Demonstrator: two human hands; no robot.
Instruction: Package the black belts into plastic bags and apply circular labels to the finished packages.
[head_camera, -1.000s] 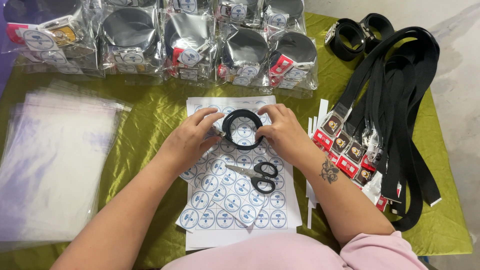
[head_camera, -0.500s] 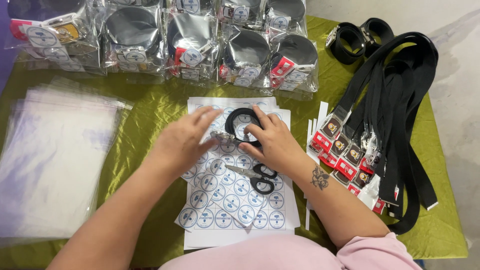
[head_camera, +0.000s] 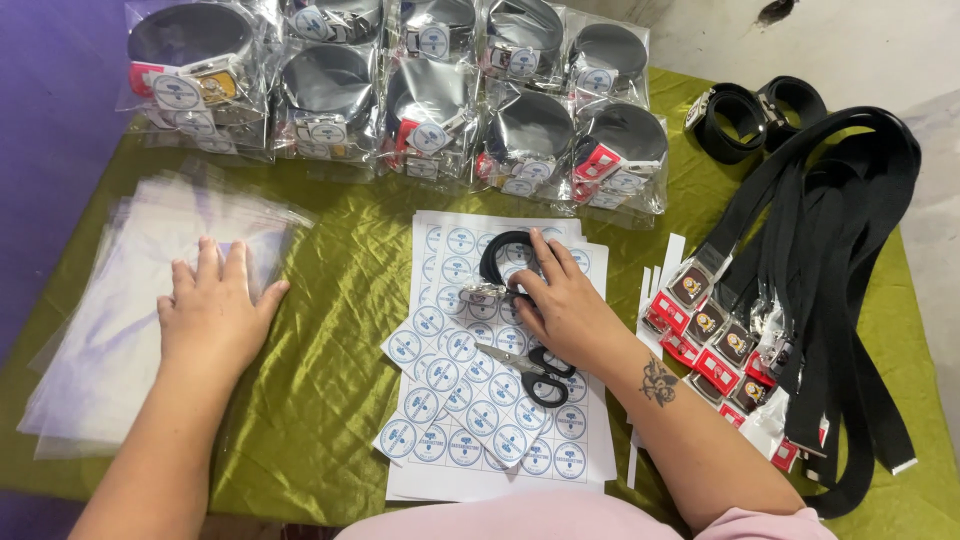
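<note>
Hands first: we see the left hand (head_camera: 215, 310) lying flat, fingers spread, palm down on the stack of clear plastic bags (head_camera: 110, 320) at the left side of the table. It pinches nothing, just presses on the top bag near its right edge.

We see the right hand (head_camera: 560, 300) in the middle, resting on the coiled black belt (head_camera: 505, 262), fingers loosely curled over the coil's right side and holding it down against the sticker sheets (head_camera: 470, 400). The belt's metal buckle (head_camera: 485, 293) sticks out at the coil's near left, just beside the thumb. We cannot tell whether the thumb touches it.

Sticker sheets are white with rows of round blue-and-white labels, several loose strips fanned over the main sheet. Black-handled scissors (head_camera: 530, 372) lie closed on the sheets, just near of the right hand and touching the wrist area.

Far side of the table: we see a row of bagged belts (head_camera: 420, 110), each coiled in a shiny clear bag with a round label. Right side: a pile of unrolled black belts (head_camera: 840, 290) with red tags at their buckles, and two coiled unbagged belts (head_camera: 755, 110) at the far right. Green satin cloth (head_camera: 340, 300) covers the table.
</note>
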